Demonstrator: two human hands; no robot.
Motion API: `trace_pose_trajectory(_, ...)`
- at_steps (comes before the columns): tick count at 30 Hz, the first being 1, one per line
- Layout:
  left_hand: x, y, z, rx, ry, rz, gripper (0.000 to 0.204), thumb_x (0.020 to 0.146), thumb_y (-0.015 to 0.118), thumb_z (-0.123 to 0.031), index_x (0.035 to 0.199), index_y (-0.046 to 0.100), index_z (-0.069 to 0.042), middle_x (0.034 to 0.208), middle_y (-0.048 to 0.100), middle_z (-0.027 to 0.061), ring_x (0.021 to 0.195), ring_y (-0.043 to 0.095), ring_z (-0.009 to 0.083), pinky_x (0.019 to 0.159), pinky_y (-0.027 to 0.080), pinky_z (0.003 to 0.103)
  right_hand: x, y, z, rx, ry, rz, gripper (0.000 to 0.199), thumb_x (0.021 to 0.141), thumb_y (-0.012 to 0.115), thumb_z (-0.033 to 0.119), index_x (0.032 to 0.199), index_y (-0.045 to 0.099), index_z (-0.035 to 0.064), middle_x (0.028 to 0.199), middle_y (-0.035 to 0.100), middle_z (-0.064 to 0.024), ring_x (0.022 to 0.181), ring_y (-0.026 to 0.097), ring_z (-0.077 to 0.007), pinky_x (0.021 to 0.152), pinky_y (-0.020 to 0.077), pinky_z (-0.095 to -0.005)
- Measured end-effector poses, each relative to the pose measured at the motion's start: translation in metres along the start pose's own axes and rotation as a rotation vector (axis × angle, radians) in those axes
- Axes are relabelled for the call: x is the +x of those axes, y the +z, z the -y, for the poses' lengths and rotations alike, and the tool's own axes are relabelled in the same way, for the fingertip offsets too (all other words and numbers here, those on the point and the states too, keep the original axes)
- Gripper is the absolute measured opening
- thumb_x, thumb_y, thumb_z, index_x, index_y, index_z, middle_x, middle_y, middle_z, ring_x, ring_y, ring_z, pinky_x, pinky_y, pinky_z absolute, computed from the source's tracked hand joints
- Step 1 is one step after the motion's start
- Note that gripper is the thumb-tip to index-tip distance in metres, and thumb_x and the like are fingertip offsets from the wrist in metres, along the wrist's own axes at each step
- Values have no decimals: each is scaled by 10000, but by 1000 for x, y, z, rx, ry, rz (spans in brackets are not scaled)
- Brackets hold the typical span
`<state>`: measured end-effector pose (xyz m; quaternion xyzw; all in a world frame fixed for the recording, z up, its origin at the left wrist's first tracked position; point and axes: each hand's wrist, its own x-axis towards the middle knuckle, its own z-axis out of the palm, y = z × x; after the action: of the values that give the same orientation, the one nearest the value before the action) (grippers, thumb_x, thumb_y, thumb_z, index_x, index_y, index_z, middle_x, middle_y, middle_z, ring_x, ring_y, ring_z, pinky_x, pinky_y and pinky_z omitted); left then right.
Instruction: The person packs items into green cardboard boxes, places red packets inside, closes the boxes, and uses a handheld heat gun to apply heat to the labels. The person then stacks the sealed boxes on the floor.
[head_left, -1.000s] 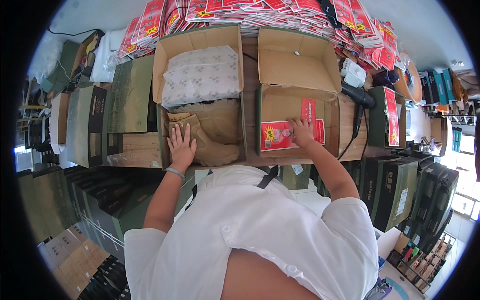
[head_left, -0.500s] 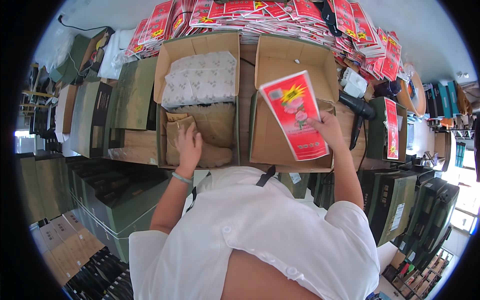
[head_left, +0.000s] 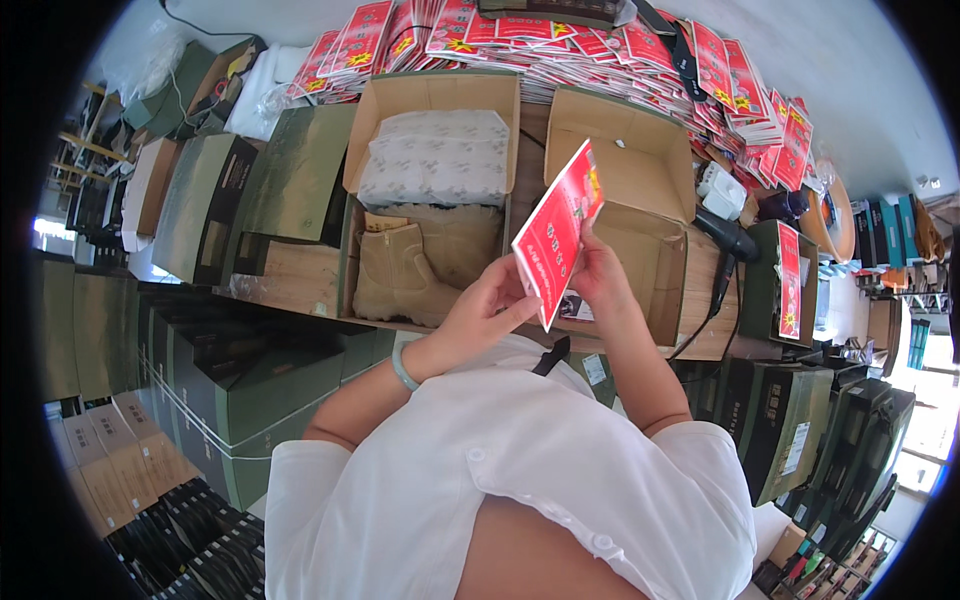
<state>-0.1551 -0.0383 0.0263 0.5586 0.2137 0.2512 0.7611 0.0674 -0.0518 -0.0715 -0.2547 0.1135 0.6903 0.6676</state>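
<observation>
Between my two hands a flat red printed packet [head_left: 563, 225] with pink flowers and a yellow burst is held up at a slant. My left hand [head_left: 485, 318] grips its lower left edge, thumb across the front. The fingers of my right hand [head_left: 600, 272] close on its right edge. Behind it stands an open cardboard shoebox [head_left: 655, 262], partly hidden by the packet and my right hand. To the left, a second open shoebox [head_left: 350, 250] holds a pair of tan fleecy-edged boots [head_left: 400, 270], with patterned white tissue paper [head_left: 435, 165] folded back over its lid.
A deep pile of red packets [head_left: 560, 55] lines the back of the table. On the right are a black hair dryer [head_left: 725, 235], a white adapter [head_left: 722, 190] and a green box [head_left: 775, 280] with a packet on it. Closed green shoeboxes [head_left: 295, 175] stand at left.
My left hand has left the boots and moved right onto the packet. The packet has turned and tilted in my right hand, which has shifted left. The whole view has swung slightly left.
</observation>
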Motion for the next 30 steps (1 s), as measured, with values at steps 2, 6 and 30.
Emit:
trace_pose_trajectory(2, -5, -3, -10, 16, 35, -40, 521, 990, 583, -196, 1404, 342, 10, 1227, 534, 86, 1084, 573, 143, 923, 486, 296, 3, 3, -17, 23, 66, 3, 346, 1011, 499, 297, 1251, 509, 47, 1204, 635, -120, 1115, 616, -268, 1005, 474, -492)
trace_pose_trajectory(6, -19, -14, -12, 2, 62, -64, 439, 1001, 554, -182, 1354, 378, 10, 1208, 532, 92, 1051, 576, 130, 892, 497, 297, 0, 11, -40, 28, 130, -9, 410, 1005, 495, 327, 1300, 468, 43, 1256, 590, -141, 1146, 596, -283, 1000, 490, -492)
trace_pose_trajectory(30, -92, -108, 59, 32, -168, -504, 376, 901, 551, 10, 1264, 462, -31, 1211, 545, 87, 1069, 549, 159, 918, 474, 306, 39, 89, -63, -1086, -511, 100, 214, 1008, 535, 206, 1124, 580, 32, 1049, 674, -61, 916, 655, -148, 823, 523, -332)
